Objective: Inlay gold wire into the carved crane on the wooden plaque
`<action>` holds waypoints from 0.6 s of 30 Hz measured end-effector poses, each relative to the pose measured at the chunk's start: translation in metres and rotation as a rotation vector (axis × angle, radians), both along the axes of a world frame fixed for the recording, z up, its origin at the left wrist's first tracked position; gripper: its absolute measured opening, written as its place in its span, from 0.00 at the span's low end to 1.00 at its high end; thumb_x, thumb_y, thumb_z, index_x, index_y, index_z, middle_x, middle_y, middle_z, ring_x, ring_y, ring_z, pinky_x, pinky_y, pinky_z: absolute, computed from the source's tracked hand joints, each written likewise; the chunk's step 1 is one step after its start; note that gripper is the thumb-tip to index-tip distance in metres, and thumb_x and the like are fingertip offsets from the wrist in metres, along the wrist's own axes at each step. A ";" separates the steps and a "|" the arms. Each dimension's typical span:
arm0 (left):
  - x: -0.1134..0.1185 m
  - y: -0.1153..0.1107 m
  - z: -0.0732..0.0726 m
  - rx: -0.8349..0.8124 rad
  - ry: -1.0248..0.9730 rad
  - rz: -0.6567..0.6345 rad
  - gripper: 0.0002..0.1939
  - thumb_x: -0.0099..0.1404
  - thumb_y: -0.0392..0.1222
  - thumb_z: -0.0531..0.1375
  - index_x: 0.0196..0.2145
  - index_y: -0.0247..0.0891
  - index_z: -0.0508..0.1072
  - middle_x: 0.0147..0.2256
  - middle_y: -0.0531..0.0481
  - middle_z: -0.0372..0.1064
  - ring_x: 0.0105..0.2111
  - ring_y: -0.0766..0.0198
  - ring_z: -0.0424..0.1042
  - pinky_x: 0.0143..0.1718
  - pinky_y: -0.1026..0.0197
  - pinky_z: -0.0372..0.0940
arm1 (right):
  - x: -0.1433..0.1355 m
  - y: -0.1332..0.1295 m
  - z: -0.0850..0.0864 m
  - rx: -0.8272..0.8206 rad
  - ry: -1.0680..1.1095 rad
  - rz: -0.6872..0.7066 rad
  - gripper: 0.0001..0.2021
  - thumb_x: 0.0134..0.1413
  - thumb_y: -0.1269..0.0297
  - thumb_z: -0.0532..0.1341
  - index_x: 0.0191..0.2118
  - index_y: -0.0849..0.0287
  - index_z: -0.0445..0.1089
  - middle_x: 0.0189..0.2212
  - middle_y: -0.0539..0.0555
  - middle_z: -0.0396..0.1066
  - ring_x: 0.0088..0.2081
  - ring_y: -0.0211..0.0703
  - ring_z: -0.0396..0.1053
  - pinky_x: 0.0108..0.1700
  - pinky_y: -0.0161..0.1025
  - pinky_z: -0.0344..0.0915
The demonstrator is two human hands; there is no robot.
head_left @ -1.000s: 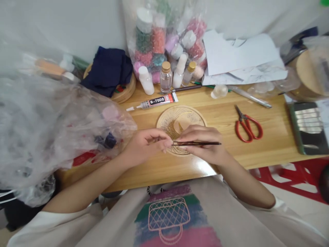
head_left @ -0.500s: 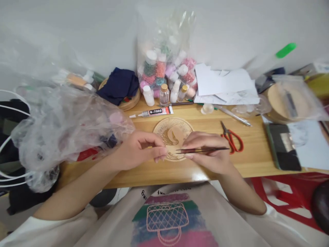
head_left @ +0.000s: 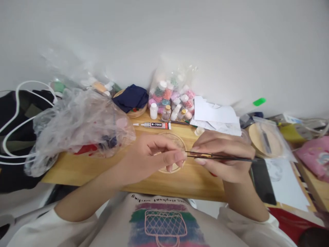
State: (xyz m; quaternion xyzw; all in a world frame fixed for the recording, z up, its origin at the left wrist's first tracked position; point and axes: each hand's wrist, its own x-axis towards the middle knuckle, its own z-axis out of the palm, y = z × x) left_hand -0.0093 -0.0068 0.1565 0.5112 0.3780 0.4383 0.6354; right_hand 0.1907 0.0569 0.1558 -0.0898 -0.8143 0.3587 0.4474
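Dark tweezers are pinched between the thumb and fingers of my right hand, pointing left. Their tips meet the thumb and forefinger of my left hand, which are pressed together; anything between them is too small or hidden to name. Both hands are raised above a round wooden disc with an engraved pattern, and my left hand covers much of it.
Behind the disc lie a B-7000 glue tube, small bottles, a bag of coloured jars and white papers. Crumpled plastic lies left; a dark phone is at the right.
The view has shifted. Both hands have come up nearer the camera, and the tweezer tips have moved to my left fingertips. My right hand now hides most of the red-handled scissors.
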 end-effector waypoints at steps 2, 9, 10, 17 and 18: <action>0.000 0.000 0.006 0.048 0.039 0.011 0.13 0.65 0.39 0.62 0.23 0.34 0.73 0.23 0.53 0.69 0.22 0.73 0.66 0.25 0.70 0.62 | 0.000 0.002 0.005 0.070 -0.025 0.026 0.13 0.50 0.77 0.67 0.43 0.61 0.78 0.31 0.57 0.78 0.30 0.41 0.75 0.31 0.35 0.73; 0.002 -0.001 0.007 0.137 0.079 0.064 0.10 0.63 0.34 0.58 0.25 0.37 0.73 0.23 0.54 0.70 0.23 0.70 0.68 0.26 0.68 0.64 | 0.002 0.005 0.012 0.080 -0.024 0.038 0.16 0.48 0.80 0.66 0.45 0.63 0.77 0.31 0.57 0.77 0.30 0.40 0.75 0.30 0.34 0.73; 0.002 -0.001 0.006 0.138 0.082 0.068 0.09 0.63 0.34 0.58 0.25 0.37 0.73 0.24 0.53 0.70 0.23 0.70 0.68 0.25 0.68 0.64 | 0.002 0.005 0.012 0.080 -0.025 0.039 0.17 0.48 0.80 0.66 0.45 0.62 0.77 0.32 0.57 0.77 0.31 0.40 0.75 0.30 0.34 0.74; 0.006 0.000 0.003 0.168 0.083 0.066 0.09 0.65 0.35 0.58 0.27 0.37 0.76 0.26 0.51 0.72 0.22 0.70 0.69 0.25 0.68 0.64 | 0.008 0.006 0.008 0.024 -0.007 0.036 0.14 0.50 0.77 0.67 0.44 0.62 0.78 0.31 0.58 0.77 0.31 0.41 0.75 0.29 0.35 0.73; 0.007 0.000 0.003 0.157 0.062 0.062 0.10 0.65 0.36 0.58 0.27 0.37 0.76 0.26 0.52 0.72 0.22 0.70 0.69 0.25 0.67 0.64 | 0.009 0.007 0.007 0.020 -0.002 0.024 0.14 0.50 0.76 0.67 0.44 0.61 0.78 0.31 0.57 0.78 0.31 0.42 0.75 0.29 0.35 0.73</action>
